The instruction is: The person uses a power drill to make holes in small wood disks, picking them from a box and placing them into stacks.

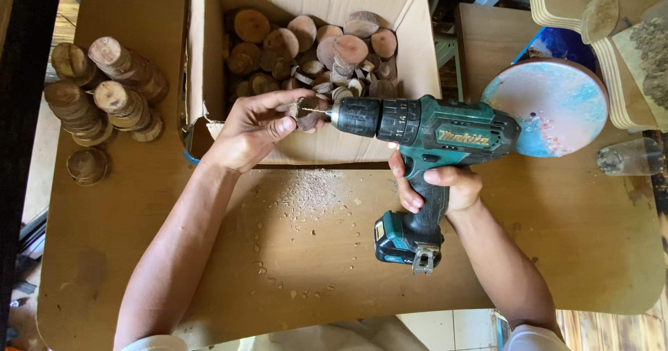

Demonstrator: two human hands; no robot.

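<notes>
**Drill bit against small wood slice, over box edge**

Left hand (254, 132) pinches a small wood slice (306, 112) between thumb and fingers, fingers curled narrow around it, held just above the front wall of the cardboard box (209, 59). Right hand (435, 187) wraps the grip of a teal cordless drill (424, 128), fingers closed tight on the handle, battery end pointing down toward the person. Drill lies horizontal, chuck to the left, bit touching the slice's face; how deep the bit sits, cannot tell.

Box is open, full of loose round wood slices (313, 45), bark edges showing, mixed sizes. Sawdust patch (309, 191) on the wooden table (139, 253) just below the box, chips scattered around it. Stacks of bigger wood discs (104, 93) at the table's left side, well apart from the hands. Round blue-and-pink disc (557, 100) right of the drill's back end, clear plastic cup (630, 157) lying beside it.
</notes>
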